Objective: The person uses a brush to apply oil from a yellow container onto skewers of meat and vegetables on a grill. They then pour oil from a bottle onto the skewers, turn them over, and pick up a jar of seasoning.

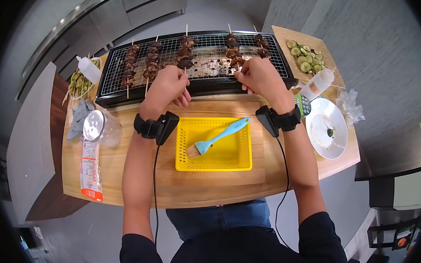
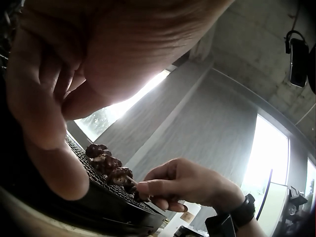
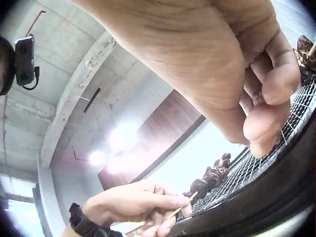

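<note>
Five meat skewers lie across the wire mesh of a black grill in the head view. My left hand pinches the near stick end of the middle skewer. The stick of the skewer right of it is held between the thumb and fingers of my right hand. From the left wrist, the right hand shows with its thumb on that stick, beside the meat. In the right wrist view the left hand grips its stick, with the meat over the mesh.
A yellow basket holding a blue brush stands before the grill. Left are a jar, a packet, a grey cloth and a bottle. Right are cucumber slices, another bottle and a white plate.
</note>
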Demonstrator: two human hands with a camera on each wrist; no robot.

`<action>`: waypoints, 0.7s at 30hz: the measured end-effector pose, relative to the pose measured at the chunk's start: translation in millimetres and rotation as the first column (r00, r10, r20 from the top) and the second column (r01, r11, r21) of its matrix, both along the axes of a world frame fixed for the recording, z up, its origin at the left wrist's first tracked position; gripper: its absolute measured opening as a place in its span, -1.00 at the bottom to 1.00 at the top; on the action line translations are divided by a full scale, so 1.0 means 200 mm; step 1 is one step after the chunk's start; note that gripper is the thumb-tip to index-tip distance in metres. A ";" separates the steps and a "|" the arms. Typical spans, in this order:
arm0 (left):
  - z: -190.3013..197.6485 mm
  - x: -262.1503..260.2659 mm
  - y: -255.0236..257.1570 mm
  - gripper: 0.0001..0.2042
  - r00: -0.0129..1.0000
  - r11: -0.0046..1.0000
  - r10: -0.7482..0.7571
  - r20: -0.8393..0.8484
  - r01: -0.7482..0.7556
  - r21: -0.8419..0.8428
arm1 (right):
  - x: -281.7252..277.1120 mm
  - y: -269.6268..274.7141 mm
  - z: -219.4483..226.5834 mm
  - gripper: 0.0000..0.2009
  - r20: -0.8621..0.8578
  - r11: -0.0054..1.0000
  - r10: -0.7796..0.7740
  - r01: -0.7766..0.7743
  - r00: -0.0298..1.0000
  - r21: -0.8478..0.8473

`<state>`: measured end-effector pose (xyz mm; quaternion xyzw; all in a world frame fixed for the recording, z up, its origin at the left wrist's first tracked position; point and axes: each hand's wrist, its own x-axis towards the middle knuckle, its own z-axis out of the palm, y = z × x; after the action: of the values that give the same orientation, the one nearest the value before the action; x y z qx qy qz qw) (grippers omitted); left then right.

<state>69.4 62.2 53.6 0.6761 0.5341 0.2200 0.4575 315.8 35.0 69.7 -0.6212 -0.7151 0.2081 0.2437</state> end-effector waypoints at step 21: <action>0.01 0.04 0.02 -0.68 0.999 0.999 -0.025 -0.022 0.026 0.032 | -0.04 0.01 -0.02 -0.78 -0.016 0.999 0.035 -0.034 0.999 0.026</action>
<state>76.4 65.4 54.8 0.6925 0.5266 0.2154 0.4435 307.9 36.1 66.4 -0.6039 -0.7263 0.2084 0.2539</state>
